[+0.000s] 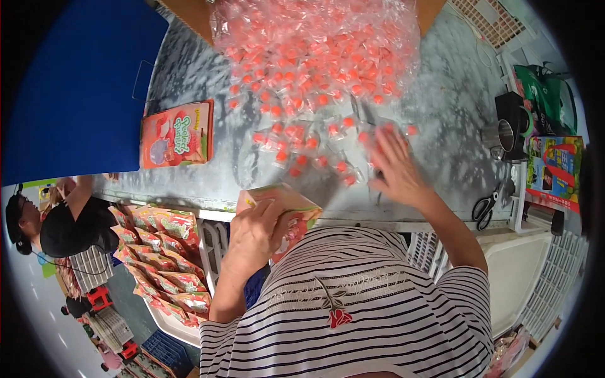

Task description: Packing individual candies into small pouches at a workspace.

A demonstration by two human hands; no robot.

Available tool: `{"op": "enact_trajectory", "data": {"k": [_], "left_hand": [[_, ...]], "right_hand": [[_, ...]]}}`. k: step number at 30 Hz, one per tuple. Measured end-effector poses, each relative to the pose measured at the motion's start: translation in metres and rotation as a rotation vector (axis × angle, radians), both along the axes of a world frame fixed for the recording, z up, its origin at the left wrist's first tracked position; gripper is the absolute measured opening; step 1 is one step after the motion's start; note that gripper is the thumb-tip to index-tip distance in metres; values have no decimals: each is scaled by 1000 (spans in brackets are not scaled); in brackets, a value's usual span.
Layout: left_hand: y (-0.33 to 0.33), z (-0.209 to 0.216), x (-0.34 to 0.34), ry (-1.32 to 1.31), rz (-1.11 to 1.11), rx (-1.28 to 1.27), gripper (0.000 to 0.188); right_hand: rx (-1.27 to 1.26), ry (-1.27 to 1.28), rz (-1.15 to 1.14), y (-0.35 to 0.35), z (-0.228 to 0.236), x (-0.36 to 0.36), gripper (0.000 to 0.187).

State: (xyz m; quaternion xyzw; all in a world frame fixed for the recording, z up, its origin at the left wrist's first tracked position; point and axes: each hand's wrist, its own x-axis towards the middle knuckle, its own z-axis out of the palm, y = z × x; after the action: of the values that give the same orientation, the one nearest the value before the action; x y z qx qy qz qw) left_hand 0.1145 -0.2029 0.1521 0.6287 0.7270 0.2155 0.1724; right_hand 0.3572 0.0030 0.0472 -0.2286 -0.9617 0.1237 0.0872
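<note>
My left hand (250, 234) is closed on a red and pink printed pouch (287, 205), held tilted at the table's front edge. Whether anything is inside it does not show. My right hand (398, 169), slightly blurred, reaches over the table with its fingers stretched out, at the right end of a loose spread of small candies (301, 160). These are orange-red pieces in clear wrappers. Some may lie under the fingers, which hide that spot. Behind them a big heap of the same wrapped candies (315, 50) spills from an open cardboard box (191, 16).
A stack of flat pouches (176, 135) lies left on the table beside a blue panel (75, 88). Filled pouches (167, 264) stand in a tray below left. Black scissors (485, 210) and a metal cup (498, 137) are at the right. A person (69, 220) works at far left.
</note>
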Motion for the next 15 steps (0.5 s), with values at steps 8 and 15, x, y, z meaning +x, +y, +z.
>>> {"op": "enact_trajectory", "data": {"k": [8, 15], "left_hand": [[-1, -1, 0, 22, 50, -6, 15], [-3, 0, -1, -17, 113, -25, 11]], "right_hand": [[-686, 836, -674, 56, 2, 51, 37], [-660, 877, -651, 74, -11, 86, 28]]}}
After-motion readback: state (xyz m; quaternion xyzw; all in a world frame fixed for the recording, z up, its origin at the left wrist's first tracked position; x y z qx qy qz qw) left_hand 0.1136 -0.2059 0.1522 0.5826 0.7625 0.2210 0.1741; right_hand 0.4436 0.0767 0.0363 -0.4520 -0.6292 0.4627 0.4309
